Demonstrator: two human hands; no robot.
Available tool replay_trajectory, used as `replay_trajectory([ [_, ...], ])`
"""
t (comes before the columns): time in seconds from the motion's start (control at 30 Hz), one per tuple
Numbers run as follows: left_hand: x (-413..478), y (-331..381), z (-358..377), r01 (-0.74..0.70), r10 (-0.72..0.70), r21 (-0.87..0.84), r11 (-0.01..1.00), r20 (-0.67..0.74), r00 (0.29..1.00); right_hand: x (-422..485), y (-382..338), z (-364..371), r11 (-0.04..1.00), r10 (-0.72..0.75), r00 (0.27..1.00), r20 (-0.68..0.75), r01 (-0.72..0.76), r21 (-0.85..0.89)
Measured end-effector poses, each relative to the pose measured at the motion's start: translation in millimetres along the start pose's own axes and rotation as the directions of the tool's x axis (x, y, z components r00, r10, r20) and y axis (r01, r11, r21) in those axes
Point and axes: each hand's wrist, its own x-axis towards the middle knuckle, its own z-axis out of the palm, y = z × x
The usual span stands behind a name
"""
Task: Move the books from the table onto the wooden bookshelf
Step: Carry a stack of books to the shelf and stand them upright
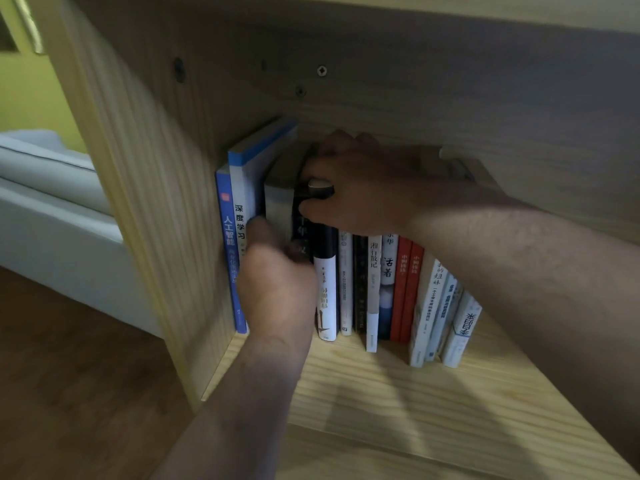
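Both hands reach into a compartment of the wooden bookshelf [145,209], where a row of books stands spine-out on the shelf board [398,393].

At the far left of the row, against the side panel, stands a blue-spined book [227,251], and just beside it a taller white-and-blue book [242,188] that tilts slightly with its top leaning away from the panel. Next to these is a pale grey book [277,206] and, touching it, a dark book [304,230] partly covered by both hands.

The left hand [277,292] comes up from below; its fingers are curled closed around the lower part of the grey and dark books, with the thumb pressed on the grey one's spine, though the motion blur hides the exact hold. The right hand [356,188] comes in from the right over the tops of the row, its fingers bent down and clamped on the upper edge of the dark book, thumb on the spine.

To the right of the hands the row runs on upright: a black-and-white spine [325,292], several narrow pale and dark spines, two red books [407,292] side by side, then white books [446,313] that lean to the right at the end.

Left of the bookshelf lies a white padded surface [52,188] over a brown wooden floor [69,393].
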Motion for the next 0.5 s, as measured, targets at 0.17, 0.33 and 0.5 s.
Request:
replay_trajectory([
  [0.17,-22,-5,-34,-0.049,0.049,0.033,0.998,-0.011,0.999,0,-2,-3,1.0,0.004,1.0,0.004,-0.004,-0.001],
  [0.33,-51,-21,-66,-0.098,0.094,-0.072,0.993,-0.061,0.994,1,-8,-2,1.0,-0.008,1.0,0.027,0.008,0.008],
  [0.5,-47,-26,-68,0.027,-0.008,-0.189,0.982,0.097,0.995,-1,-10,-4,1.0,-0.026,0.999,0.044,0.026,0.001],
])
